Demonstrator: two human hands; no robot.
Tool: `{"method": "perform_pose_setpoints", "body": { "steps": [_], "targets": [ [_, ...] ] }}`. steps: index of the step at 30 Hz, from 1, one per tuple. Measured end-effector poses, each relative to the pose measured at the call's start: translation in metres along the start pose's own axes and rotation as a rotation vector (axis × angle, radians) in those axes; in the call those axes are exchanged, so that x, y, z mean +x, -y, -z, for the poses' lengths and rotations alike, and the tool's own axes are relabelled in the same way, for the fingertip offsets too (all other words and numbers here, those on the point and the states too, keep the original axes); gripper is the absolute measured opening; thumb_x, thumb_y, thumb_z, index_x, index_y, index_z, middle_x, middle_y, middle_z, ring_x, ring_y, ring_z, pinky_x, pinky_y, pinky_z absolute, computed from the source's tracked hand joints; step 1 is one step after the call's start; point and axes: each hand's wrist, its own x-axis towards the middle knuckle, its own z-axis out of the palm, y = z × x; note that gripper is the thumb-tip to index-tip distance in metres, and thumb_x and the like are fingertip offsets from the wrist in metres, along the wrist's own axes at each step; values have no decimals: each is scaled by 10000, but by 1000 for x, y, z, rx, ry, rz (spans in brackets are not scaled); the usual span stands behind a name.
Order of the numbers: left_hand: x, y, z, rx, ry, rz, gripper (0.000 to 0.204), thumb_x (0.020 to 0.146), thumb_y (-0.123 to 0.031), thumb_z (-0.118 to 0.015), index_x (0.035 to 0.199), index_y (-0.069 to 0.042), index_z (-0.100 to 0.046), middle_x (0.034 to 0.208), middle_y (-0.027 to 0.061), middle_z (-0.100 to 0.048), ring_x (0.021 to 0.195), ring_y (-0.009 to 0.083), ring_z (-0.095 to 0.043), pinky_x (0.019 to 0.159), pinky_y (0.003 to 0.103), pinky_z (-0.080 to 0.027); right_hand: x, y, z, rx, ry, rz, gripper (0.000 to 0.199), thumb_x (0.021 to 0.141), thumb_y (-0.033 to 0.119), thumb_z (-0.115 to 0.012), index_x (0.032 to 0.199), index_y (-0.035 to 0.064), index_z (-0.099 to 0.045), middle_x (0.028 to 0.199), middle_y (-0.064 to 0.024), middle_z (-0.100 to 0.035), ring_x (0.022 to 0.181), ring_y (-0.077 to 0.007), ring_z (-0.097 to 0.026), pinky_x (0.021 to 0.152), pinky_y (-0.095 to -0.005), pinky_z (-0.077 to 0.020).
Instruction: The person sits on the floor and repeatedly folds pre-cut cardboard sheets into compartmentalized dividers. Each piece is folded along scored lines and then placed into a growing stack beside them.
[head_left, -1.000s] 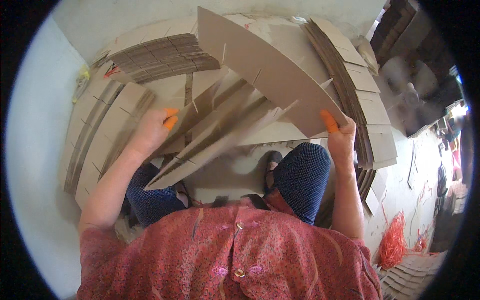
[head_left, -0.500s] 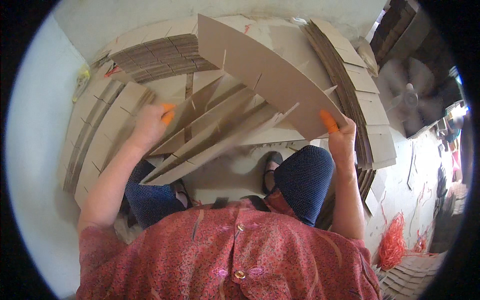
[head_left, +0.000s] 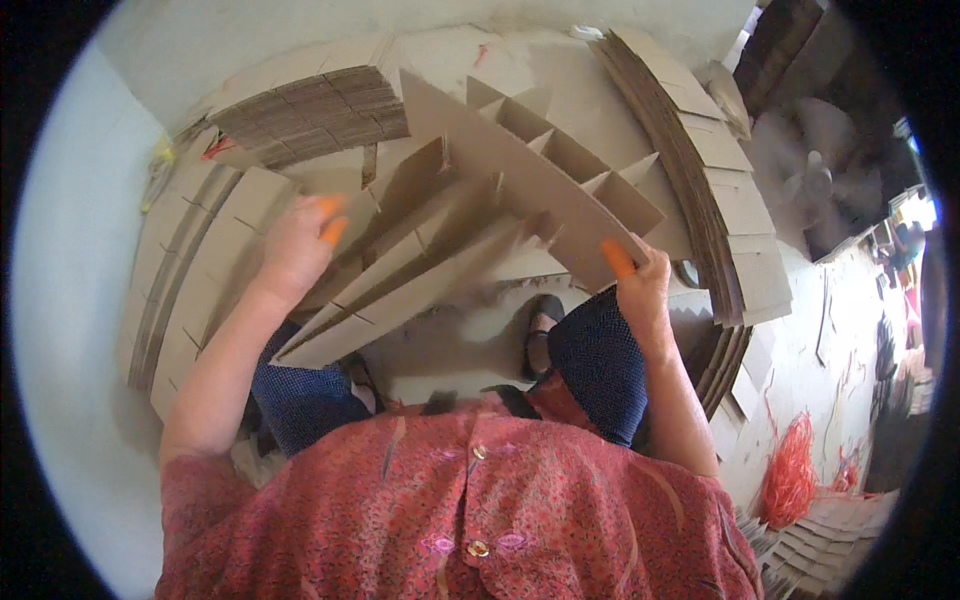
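Note:
My right hand (head_left: 645,290), with an orange finger cover, grips the lower right end of a long slotted cardboard strip (head_left: 510,175). That strip slants across the tops of several upright cardboard strips (head_left: 400,265), which fan out toward the lower left; some slots look joined, but blur hides the exact fit. My left hand (head_left: 300,245), also with orange finger covers, is closed at the upper left end of one of these strips. Behind the held strip, an assembled cardboard divider (head_left: 575,155) with open cells lies on the work surface.
Stacks of slotted cardboard stand at the back left (head_left: 310,115), left (head_left: 190,260) and right (head_left: 690,170). A fan (head_left: 815,175) is at the far right. Red plastic twine (head_left: 788,470) lies on the floor at lower right. My knees flank the work surface.
My right hand has moved left and slightly down, lowering the held strip onto the upright ones. The celled divider behind it has come into view. My left hand has barely moved.

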Motion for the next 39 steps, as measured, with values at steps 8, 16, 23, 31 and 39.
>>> {"method": "perform_pose_setpoints", "body": {
  "steps": [8,16,23,31,39],
  "targets": [
    [18,-120,-9,-170,178,-304,319,848,-242,-621,1096,-42,-637,948,167,-649,913,347,-607,769,422,-500,0,-15,-20,-106,-33,93,150,892,137,-641,935,-3,-669,639,-48,-575,640,-71,-483,578,-266,-422],
    [23,-145,-69,-191,409,-282,263,849,-260,-639,957,-22,-663,765,222,-630,731,403,-615,661,465,-476,2,-3,-8,-155,-2,108,95,871,79,-641,901,-11,-653,697,-190,-627,588,-176,-569,570,-312,-452],
    [35,-141,-50,-136,-126,-441,346,785,-261,-722,1056,-66,-633,861,111,-599,826,315,-598,694,410,-493,-11,-59,-3,-166,7,66,145,889,98,-634,981,-8,-669,743,-113,-674,677,-83,-567,616,-275,-463],
    [71,-98,-59,19,289,-71,197,803,-179,-654,804,9,-597,800,215,-623,810,407,-609,719,485,-485,-14,-28,-8,-89,-31,75,114,855,98,-666,844,-12,-638,704,-220,-611,556,-277,-526,554,-341,-445],
    [72,-95,-55,-225,178,-54,338,816,-291,-706,1010,-18,-662,778,180,-624,770,351,-603,716,414,-480,-18,-33,-10,-218,47,24,94,850,74,-655,910,2,-655,763,-218,-643,625,-303,-596,602,-347,-471]
  ]
}}
